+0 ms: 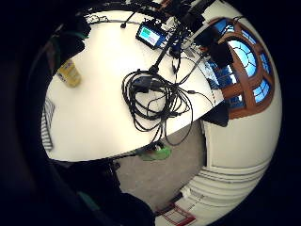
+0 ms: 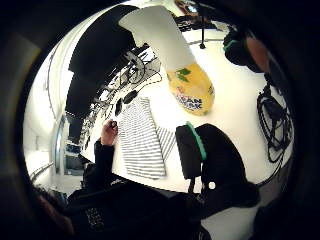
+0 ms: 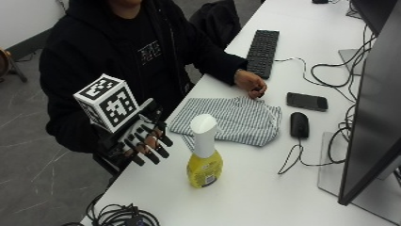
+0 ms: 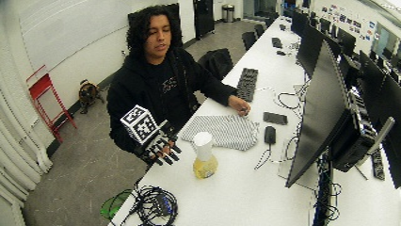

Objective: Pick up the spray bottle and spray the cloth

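Observation:
A yellow spray bottle (image 3: 204,162) with a white top stands upright on the white table (image 3: 263,188), in front of a striped grey-and-white cloth (image 3: 235,118). My gloved right hand (image 3: 143,141) hovers at the table's edge, a short way beside the bottle, fingers spread and straight, holding nothing. In the thumb side palm view the bottle (image 2: 187,82) looms close and the cloth (image 2: 142,140) lies beyond it. The little finger side palm view shows the bottle (image 1: 69,73) small at the table's far side. The person's bare left hand (image 3: 251,84) rests on the table at the cloth's far edge.
A coil of black cables (image 3: 119,216) lies near the table's front corner. Behind the cloth sit a keyboard (image 3: 262,52), a phone (image 3: 307,101) and a mouse (image 3: 300,125). A monitor (image 3: 370,113) stands at the right with cables around it.

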The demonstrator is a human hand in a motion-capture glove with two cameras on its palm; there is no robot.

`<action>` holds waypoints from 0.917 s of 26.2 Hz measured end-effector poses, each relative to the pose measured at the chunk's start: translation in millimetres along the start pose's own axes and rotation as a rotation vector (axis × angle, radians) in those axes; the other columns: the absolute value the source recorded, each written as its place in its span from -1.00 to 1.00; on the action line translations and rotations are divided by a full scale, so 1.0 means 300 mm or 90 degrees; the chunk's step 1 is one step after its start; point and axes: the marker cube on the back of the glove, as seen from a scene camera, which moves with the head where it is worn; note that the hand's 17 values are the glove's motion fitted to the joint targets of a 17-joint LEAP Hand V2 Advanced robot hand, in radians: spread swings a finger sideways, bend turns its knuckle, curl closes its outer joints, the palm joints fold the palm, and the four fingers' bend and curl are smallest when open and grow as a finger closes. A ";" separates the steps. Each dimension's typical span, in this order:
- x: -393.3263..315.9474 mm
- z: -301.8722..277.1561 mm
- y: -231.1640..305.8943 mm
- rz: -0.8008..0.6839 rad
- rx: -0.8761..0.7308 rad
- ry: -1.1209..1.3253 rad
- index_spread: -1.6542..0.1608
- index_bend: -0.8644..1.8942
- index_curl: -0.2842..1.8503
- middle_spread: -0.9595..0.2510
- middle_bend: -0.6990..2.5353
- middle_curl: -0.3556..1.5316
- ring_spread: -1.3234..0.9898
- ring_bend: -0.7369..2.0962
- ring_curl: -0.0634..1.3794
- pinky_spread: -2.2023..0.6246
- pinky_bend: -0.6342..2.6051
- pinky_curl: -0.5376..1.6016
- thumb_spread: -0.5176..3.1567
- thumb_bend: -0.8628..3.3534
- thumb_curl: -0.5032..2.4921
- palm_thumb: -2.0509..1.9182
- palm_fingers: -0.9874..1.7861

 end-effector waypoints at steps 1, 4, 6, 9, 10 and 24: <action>0.000 0.000 0.000 0.000 -0.001 0.001 0.62 -0.22 -0.67 0.48 -0.37 -0.52 0.08 -0.17 -0.78 0.58 -0.44 -0.44 -0.48 -0.47 -0.62 0.22 0.29; -0.001 -0.004 0.004 0.000 -0.003 0.006 0.56 -0.23 -0.60 0.44 -0.37 -0.47 0.06 -0.15 -0.68 0.59 -0.45 -0.38 -0.37 -0.46 -0.60 0.25 0.28; 0.001 -0.007 0.007 0.001 -0.004 0.010 0.53 -0.24 -0.57 0.42 -0.37 -0.45 0.04 -0.15 -0.64 0.59 -0.45 -0.35 -0.31 -0.46 -0.59 0.25 0.27; 0.003 -0.011 0.010 0.004 -0.007 0.011 0.50 -0.25 -0.54 0.41 -0.38 -0.42 0.03 -0.15 -0.60 0.60 -0.46 -0.33 -0.24 -0.47 -0.58 0.26 0.26; 0.004 -0.011 0.009 0.005 -0.008 0.010 0.49 -0.25 -0.54 0.40 -0.38 -0.41 0.03 -0.15 -0.59 0.60 -0.46 -0.32 -0.22 -0.47 -0.57 0.26 0.26; -0.048 0.096 -0.223 0.054 0.029 -0.189 0.45 -0.31 -0.52 0.39 -0.39 -0.32 0.01 -0.14 -0.50 0.61 -0.47 -0.26 -0.10 -0.50 -0.53 0.28 0.23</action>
